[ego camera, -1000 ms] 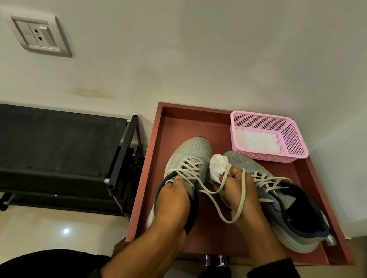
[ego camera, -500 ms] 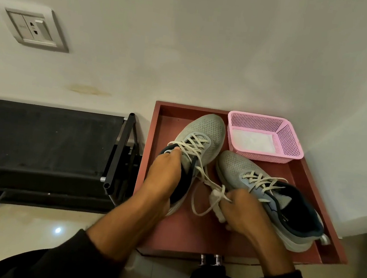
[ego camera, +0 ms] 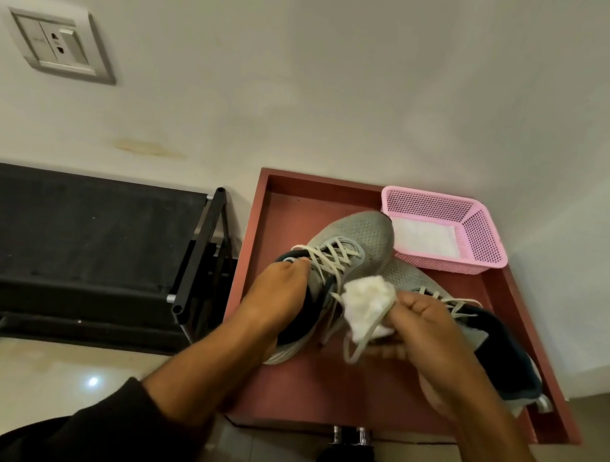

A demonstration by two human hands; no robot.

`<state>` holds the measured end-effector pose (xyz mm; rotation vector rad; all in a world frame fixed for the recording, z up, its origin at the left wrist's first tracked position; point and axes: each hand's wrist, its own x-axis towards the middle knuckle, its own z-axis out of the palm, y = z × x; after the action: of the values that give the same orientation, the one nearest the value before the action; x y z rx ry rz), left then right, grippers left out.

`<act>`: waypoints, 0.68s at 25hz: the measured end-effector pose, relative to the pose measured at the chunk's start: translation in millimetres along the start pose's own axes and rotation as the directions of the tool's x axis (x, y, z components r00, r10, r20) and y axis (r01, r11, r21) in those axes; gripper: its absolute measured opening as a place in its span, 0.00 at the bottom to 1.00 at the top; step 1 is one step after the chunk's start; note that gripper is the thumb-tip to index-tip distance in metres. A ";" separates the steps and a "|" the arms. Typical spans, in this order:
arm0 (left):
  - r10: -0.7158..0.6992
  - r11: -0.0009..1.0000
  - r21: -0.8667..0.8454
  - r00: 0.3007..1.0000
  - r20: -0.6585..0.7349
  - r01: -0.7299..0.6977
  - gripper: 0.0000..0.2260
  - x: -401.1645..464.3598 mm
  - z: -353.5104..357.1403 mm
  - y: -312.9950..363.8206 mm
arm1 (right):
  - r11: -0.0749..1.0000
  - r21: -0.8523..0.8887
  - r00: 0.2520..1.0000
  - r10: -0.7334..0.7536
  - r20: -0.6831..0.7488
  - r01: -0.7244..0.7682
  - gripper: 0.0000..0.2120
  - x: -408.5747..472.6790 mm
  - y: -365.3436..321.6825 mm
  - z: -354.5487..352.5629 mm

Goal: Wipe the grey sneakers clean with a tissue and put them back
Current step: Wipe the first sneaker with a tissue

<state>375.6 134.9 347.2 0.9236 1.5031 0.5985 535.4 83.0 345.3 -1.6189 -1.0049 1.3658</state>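
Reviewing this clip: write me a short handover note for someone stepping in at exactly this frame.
Left hand: fingers inside the collar of the left sneaker, holding it tilted up over the red tray.
Right hand: pinching a crumpled tissue against that sneaker's side, with a loose lace looped across it.
The other sneaker lies on the tray behind the right hand. The pink basket with a folded white cloth sits in the tray's far corner.
Done: wiping under way on the held sneaker.
Left: finish wiping, then put both back.

Grey sneaker (ego camera: pixel 355 243) in left hand (ego camera: pixel 281 296), crumpled tissue (ego camera: pixel 365 305) in right hand (ego camera: pixel 424 330).
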 end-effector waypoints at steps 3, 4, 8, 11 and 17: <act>0.131 0.965 0.221 0.989 0.069 -0.143 0.16 -5.6 -2.1 -10.2 | 0.931 0.340 0.940 -0.008 -0.341 0.131 0.09 10.0 -0.1 3.0; 0.169 0.945 0.268 0.982 0.089 -0.187 0.17 -7.3 -2.0 -14.0 | 0.961 0.234 0.912 -0.041 -0.409 0.148 0.09 9.5 -0.5 -0.9; 0.201 0.944 0.253 0.978 0.059 -0.209 0.17 -11.6 1.1 -23.8 | 0.543 -0.840 0.977 -0.168 -0.131 -0.019 0.14 -4.6 1.1 -28.8; 0.221 0.951 0.215 0.975 0.027 -0.222 0.16 -11.3 3.3 -23.7 | 0.411 -0.910 0.998 0.018 -0.052 -0.055 0.13 -9.0 -0.1 -25.7; 0.312 0.918 0.244 0.949 0.047 -0.314 0.15 -10.3 10.6 -33.2 | 0.733 -0.662 0.981 0.043 -0.188 -0.159 0.15 -4.2 -1.8 -30.2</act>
<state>378.7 106.6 324.5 1.3779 1.4549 0.6425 564.7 77.7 352.2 -2.3068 -1.4353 0.9436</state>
